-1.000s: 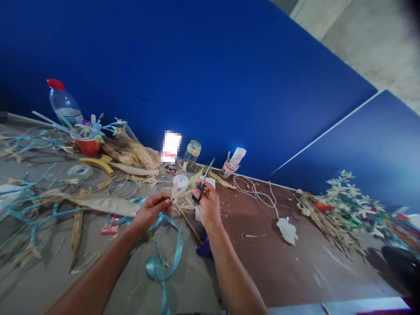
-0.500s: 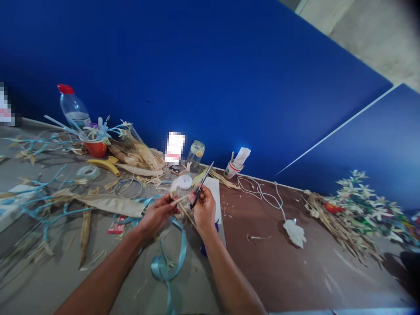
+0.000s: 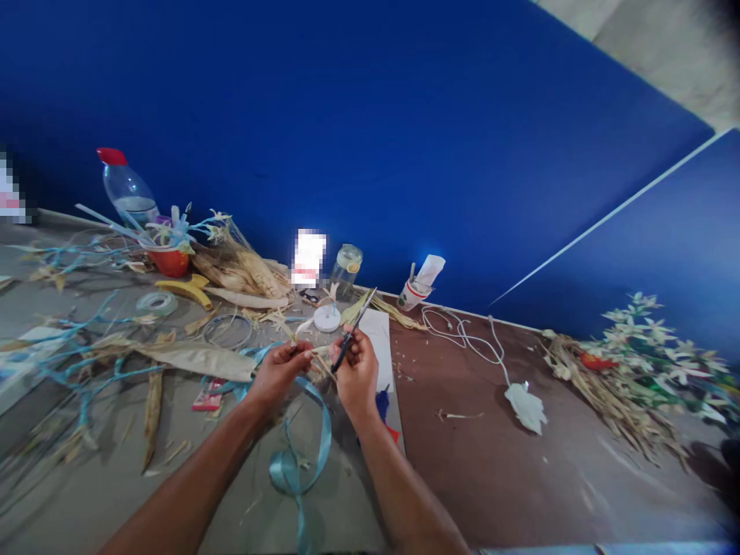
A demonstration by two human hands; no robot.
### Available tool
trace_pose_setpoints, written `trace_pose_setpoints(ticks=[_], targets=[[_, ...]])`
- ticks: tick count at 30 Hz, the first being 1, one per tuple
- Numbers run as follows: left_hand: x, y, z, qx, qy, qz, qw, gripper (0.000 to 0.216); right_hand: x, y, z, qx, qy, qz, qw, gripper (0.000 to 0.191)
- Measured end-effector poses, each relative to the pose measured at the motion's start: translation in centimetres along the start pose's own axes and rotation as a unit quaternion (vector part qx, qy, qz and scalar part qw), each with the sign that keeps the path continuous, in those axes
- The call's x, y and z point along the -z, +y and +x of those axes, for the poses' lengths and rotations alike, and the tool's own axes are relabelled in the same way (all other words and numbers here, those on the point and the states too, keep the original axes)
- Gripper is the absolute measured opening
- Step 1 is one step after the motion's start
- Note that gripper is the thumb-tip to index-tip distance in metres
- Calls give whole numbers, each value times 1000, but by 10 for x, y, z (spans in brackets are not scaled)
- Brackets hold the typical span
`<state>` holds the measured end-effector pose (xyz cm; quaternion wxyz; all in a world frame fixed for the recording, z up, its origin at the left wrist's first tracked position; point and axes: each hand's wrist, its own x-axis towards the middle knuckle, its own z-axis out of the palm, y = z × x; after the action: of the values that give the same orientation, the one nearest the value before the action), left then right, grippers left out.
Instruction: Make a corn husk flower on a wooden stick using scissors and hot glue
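Note:
Pinched between the fingers of my left hand (image 3: pixel 278 371) is a thin, pale strip of dried husk (image 3: pixel 320 350). My right hand (image 3: pixel 357 371) grips a pair of dark-handled scissors (image 3: pixel 359 314), blades pointing up and away. The right fingertips are close to the strip's other end; whether they touch it I cannot tell. Just beyond the hands stands a round white base (image 3: pixel 327 318) with a small husk flower above it. Light blue ribbon (image 3: pixel 324 432) curls on the table below and between my forearms.
Dried husks (image 3: pixel 243 266) and a red cup (image 3: pixel 170 260) of blue stems lie back left, near a red-capped bottle (image 3: pixel 130 185). A yellow tool (image 3: pixel 188 290) rests before them. White cable (image 3: pixel 462 330), a paper cup (image 3: pixel 412 294) and flower bunches (image 3: pixel 641 331) are to the right.
Both hands stay close together. The pale piece that stood up by my left fingertips now shows less, and the strip has turned between them. The view has shifted slightly.

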<state>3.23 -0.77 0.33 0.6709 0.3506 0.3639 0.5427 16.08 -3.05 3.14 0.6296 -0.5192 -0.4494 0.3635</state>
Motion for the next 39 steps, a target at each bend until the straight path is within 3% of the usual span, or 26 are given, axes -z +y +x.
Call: trace_pose_setpoints(ticks=[4,9,15,19,23,29,36,39], targets=[[1,3,2,11,41,-85,995,30,-1,6,-2,29,-16,-29,999,39],[1,7,0,41,33,-178,983,30,-5,10,-7,56,-28,-53,997,37],[-2,6,-4,59,-21,-202,977,34,-6,5,-9,67,6,-54,996,36],[-3,4,-4,73,-8,-201,977,32,-7,2,-11,74,41,-48,995,34],[-5,3,-6,91,-9,-190,978,32,-10,6,-16,83,24,-33,996,33],[-6,9,-5,74,18,-148,986,28,-12,12,-18,8,-65,5,998,41],[-3,6,-2,26,-12,-2,1000,27,-12,10,-8,-96,-36,94,990,44],[-1,-1,-1,1,11,42,999,29,-11,10,-5,-113,-36,108,987,43]])
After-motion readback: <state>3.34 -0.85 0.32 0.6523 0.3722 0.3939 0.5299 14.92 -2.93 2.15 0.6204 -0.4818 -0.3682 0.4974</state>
